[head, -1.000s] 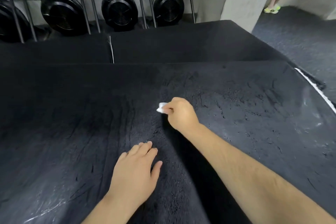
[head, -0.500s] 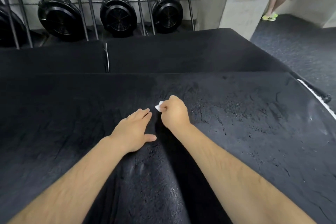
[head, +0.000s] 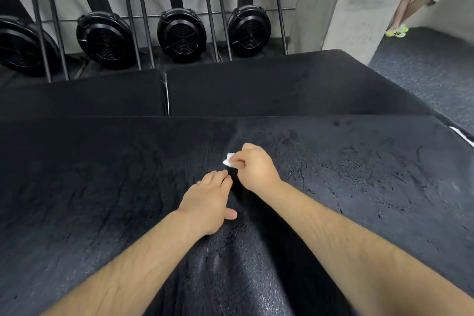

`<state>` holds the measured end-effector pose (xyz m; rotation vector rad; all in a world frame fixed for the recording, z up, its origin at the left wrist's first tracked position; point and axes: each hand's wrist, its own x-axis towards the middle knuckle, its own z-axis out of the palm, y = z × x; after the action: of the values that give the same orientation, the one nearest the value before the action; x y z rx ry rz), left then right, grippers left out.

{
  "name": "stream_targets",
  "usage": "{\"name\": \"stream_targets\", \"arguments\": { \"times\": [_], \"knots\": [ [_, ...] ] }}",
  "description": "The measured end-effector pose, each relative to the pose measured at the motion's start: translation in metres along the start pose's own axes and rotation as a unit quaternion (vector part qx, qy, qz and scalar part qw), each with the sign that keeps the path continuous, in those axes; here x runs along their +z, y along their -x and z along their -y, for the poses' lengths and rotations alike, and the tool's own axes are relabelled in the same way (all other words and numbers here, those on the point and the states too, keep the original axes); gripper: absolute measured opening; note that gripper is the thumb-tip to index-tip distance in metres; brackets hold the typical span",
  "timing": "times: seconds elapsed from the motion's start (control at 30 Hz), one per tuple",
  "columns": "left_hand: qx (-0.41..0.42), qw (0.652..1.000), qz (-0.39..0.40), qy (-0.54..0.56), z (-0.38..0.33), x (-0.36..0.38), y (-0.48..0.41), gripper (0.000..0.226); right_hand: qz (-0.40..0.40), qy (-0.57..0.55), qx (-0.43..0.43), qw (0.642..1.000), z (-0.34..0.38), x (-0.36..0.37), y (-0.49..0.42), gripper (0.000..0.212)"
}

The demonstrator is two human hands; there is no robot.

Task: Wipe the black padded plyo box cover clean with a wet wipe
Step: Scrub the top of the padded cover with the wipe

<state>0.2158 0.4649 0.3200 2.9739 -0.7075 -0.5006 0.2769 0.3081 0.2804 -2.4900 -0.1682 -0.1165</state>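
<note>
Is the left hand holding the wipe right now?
No, the wipe is pinched in the right hand, while the left hand rests flat on the cover beside it.

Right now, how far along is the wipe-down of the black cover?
Roughly half. The cover glistens wet on its right side, apparently wiped. The right hand pinches the wet wipe mid-cover, the left hand resting flat beside it. The matte left side looks untouched.
</note>
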Motion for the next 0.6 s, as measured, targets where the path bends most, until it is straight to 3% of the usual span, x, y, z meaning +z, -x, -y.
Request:
{"name": "stream_targets", "arguments": {
  "times": [0.13,0.27,0.4,0.6],
  "knots": [
    [0.001,1.000,0.005,-0.018,0.000,0.005,-0.001,0.083,-0.025,-0.008,0.050,0.998,-0.001,-0.016,-0.044,0.056],
    [-0.004,0.999,0.017,-0.030,-0.004,0.007,-0.004,0.083,-0.040,0.049,0.082,0.995,0.004,-0.015,-0.098,0.045],
    [-0.010,0.999,0.029,-0.030,-0.004,0.003,-0.006,0.084,0.008,0.097,0.080,0.992,0.020,-0.022,-0.116,0.025],
    [-0.021,0.998,0.044,-0.034,-0.005,-0.008,-0.005,0.081,0.010,0.002,0.140,0.990,0.009,-0.026,-0.076,0.005]
  ]
}}
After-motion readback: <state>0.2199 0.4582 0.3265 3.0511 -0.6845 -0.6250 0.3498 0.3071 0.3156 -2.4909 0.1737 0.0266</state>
